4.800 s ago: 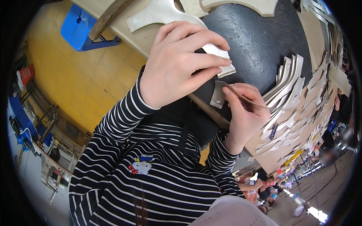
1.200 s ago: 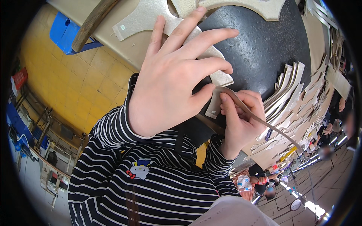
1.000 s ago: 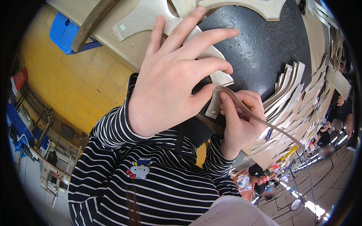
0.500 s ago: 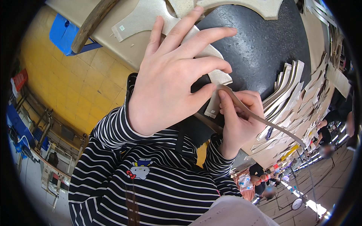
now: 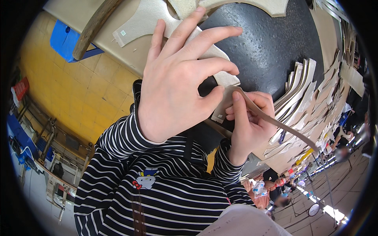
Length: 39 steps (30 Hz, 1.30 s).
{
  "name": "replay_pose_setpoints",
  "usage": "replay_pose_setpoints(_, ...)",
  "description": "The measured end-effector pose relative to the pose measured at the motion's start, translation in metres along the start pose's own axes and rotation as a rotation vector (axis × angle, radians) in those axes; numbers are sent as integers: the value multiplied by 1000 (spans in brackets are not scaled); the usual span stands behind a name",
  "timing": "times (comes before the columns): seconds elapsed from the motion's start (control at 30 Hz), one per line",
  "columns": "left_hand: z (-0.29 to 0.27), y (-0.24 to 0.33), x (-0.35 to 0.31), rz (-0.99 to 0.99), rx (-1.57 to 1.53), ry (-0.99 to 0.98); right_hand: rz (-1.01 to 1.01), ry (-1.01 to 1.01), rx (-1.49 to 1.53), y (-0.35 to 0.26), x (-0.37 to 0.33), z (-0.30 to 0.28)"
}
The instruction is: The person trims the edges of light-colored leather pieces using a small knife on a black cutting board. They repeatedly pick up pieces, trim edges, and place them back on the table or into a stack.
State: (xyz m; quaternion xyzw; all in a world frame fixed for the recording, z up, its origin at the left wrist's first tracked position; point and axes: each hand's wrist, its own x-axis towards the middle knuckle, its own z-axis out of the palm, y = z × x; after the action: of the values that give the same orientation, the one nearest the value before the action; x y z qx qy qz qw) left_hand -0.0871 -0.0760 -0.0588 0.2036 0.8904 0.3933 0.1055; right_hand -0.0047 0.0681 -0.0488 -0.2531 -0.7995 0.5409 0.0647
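A pale metallic, leather-like cut piece [image 5: 138, 21], curved and with a small tag at one end, lies over a dark rounded surface [image 5: 271, 43]. Across it spreads my left hand [image 5: 173, 84], fingers apart, thumb and index tip close to the piece's lower end. There a taupe section [image 5: 224, 103] with another small tag folds toward me. My right hand [image 5: 254, 126] pinches a narrow brown strip [image 5: 289, 131] between thumb and fingers, beside the left thumb tip. The strip's free length runs off to the right. My fingers partly hide where strip and piece meet.
A stack of curved pale cut pieces [image 5: 301, 78] stands right of the dark surface, with many more layered pieces [image 5: 315, 114] beyond. A wooden bar [image 5: 92, 29] crosses the left table edge near a blue stool [image 5: 63, 41]. Other people are in the right background.
My right thumb has slid slightly up and right along the strip, showing more of the folded section. The left hand stays spread, its thumb drawn back slightly.
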Motion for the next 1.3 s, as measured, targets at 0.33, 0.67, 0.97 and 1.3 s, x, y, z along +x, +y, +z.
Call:
replay_pose_setpoints(0.33, -2, 0, 1, 3, -4, -18, 57, 3, 12, -2, 1, 1)
replay_pose_setpoints(0.67, -2, 1, 3, 2, 13, -30, 82, 14, -26, -5, 2, 2)
replay_pose_setpoints(0.97, -3, 2, 3, 5, 23, -34, 45, 28, -5, -2, 1, 3)
replay_pose_setpoints(1.3, 1, 4, 4, -17, 45, -10, -52, 7, 4, 4, 1, -2)
